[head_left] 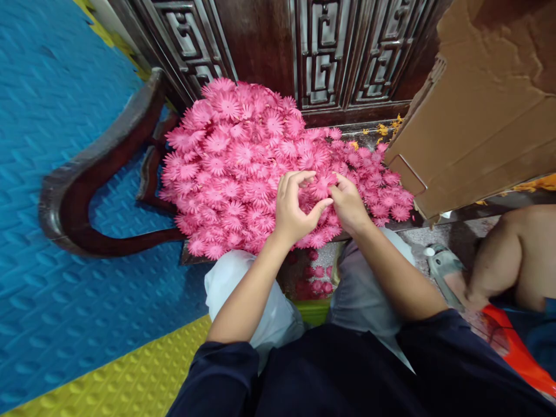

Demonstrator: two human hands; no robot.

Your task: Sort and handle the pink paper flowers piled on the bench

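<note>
Head view. Left hand [292, 207] and right hand [347, 202] are meeting at centre frame, both pinching one pink flower [322, 186] between thumb and fingertips. The flower is sitting between the two hands, at the near edge of the flower pile [234, 168]; being round, it shows no long axis; both hands are equally close. The pile is resting on a dark wooden chair [91, 174]. A cardboard box [482, 116] is filling the upper right. No readable writing or labels.

A home turned piecework room: I sit at a carved dark-wood bench [108, 174] heaped with pink paper flowers [243, 168], blue and yellow foam floor mats [56, 289] underfoot, a cardboard box [482, 127] beside me, another person's leg [516, 255] nearby.
</note>
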